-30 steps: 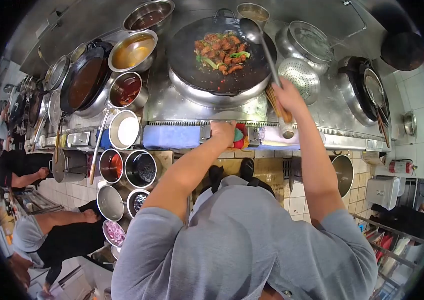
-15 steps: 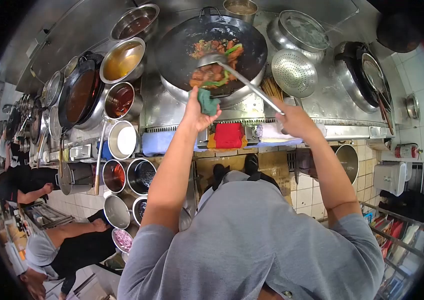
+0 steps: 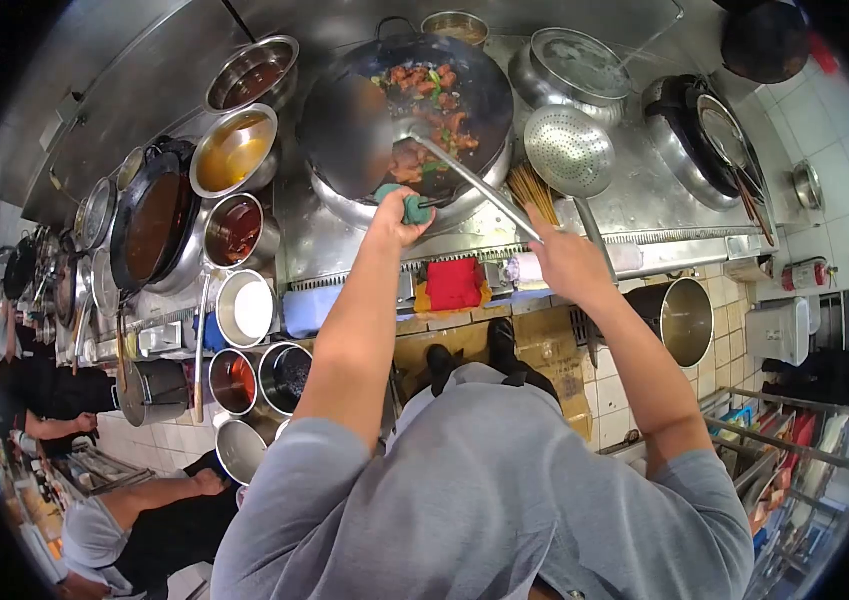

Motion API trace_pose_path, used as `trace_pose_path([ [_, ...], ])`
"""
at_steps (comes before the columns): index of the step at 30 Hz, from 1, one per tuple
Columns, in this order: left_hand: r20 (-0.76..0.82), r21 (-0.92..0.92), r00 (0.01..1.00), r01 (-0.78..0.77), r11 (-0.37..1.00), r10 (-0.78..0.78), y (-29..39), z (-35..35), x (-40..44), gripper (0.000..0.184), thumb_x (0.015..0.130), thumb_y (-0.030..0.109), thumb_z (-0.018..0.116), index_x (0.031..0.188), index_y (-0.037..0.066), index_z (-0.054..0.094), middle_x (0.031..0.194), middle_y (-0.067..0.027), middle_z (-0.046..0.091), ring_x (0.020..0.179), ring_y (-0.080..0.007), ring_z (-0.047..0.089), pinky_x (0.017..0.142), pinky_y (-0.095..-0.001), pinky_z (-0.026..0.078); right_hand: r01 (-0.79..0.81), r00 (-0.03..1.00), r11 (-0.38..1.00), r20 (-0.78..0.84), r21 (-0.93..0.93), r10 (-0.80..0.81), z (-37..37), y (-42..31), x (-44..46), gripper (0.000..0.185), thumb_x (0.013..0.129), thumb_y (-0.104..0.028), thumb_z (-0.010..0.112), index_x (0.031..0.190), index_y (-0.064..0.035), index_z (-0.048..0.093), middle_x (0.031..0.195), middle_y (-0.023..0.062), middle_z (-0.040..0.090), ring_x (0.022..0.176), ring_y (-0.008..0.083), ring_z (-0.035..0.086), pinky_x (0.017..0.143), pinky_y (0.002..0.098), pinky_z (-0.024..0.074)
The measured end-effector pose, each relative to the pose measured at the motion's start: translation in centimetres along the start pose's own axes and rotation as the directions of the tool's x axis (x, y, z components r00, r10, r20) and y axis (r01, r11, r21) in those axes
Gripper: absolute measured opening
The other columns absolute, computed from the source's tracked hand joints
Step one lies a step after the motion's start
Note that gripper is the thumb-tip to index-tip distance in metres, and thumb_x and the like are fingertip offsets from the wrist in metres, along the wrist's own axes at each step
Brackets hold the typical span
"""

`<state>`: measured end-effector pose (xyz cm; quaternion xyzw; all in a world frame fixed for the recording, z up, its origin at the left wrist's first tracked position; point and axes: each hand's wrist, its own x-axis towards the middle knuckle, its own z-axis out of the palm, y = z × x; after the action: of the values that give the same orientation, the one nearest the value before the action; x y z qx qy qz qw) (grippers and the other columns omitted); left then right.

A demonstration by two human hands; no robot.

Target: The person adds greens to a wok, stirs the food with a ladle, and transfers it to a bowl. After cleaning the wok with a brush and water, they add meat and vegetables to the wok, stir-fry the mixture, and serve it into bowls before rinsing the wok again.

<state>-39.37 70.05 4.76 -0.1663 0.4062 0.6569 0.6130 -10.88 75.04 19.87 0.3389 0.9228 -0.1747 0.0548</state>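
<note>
A large black wok point(image 3: 480, 75) sits on the burner, holding reddish-brown chunks of food point(image 3: 420, 80) with bits of green. My left hand point(image 3: 400, 218) is closed around a folded green cloth point(image 3: 415, 206) at the wok's near handle point(image 3: 437, 200). In my right hand point(image 3: 575, 268) is the long handle of a metal ladle point(image 3: 475, 177), fingers wrapped round it. The ladle's bowl rests among the food, partly smeared. A blurred patch hides the wok's left side.
A perforated strainer point(image 3: 570, 150) lies right of the wok, beside a bamboo brush point(image 3: 533, 193). Bowls of yellow liquid point(image 3: 235, 150) and red sauce point(image 3: 235, 232) stand left. A red cloth point(image 3: 454, 284) hangs on the stove's front edge. Other people work at far left.
My left hand has closed with the green cloth onto the wok's near handle. The food is spread more widely in the wok, and the ladle's bowl has moved within it.
</note>
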Motion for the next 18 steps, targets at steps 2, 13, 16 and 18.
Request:
trace_pose_path([
  [2,0.030,-0.005,0.990,-0.140,0.990,0.140,-0.9,-0.7,2.2,0.013,0.080,0.009,0.054,0.090,0.004,0.047,0.085,-0.0106,0.052,0.070,-0.0239,0.054,0.064,-0.0375,0.052,-0.017,1.000,0.997,0.018,0.070,0.016,-1.1,-0.4,-3.6,0.054,0.089,-0.020,0.047,0.139,-0.0162,0.027,0.081,0.0229,0.061,0.078,0.0384,0.060,0.071,0.0484,0.0454],
  [13,0.016,-0.133,0.998,-0.051,0.990,0.053,-4.7,4.9,-11.9,0.012,0.084,0.015,0.054,0.091,0.006,0.048,0.086,-0.0077,0.052,0.076,-0.0209,0.053,0.069,-0.0369,0.052,0.045,0.974,0.998,0.219,0.045,-0.054,-9.7,1.8,-6.5,0.058,0.083,-0.017,0.053,0.138,-0.0212,0.034,0.089,0.0189,0.062,0.077,0.0352,0.059,0.071,0.0409,0.0442],
  [16,0.047,-0.077,0.994,-0.091,0.993,0.095,-7.4,1.7,-9.1,0.015,0.083,0.015,0.055,0.093,0.007,0.047,0.087,-0.0080,0.051,0.076,-0.0216,0.053,0.070,-0.0377,0.052,0.101,0.994,0.995,0.027,0.024,-0.102,-2.8,1.1,0.3,0.054,0.087,-0.018,0.051,0.137,-0.0160,0.033,0.090,0.0228,0.061,0.085,0.0387,0.058,0.077,0.0452,0.0438],
  [18,0.000,-0.016,0.999,-0.042,0.999,0.042,-10.6,-1.9,-8.8,0.016,0.082,0.014,0.055,0.095,0.008,0.047,0.089,-0.0089,0.051,0.078,-0.0223,0.053,0.072,-0.0425,0.053,0.048,0.998,0.999,0.035,-0.026,-0.047,-2.5,-0.5,1.2,0.053,0.088,-0.019,0.050,0.138,-0.0134,0.032,0.093,0.0233,0.061,0.087,0.0392,0.058,0.079,0.0458,0.0439],
])
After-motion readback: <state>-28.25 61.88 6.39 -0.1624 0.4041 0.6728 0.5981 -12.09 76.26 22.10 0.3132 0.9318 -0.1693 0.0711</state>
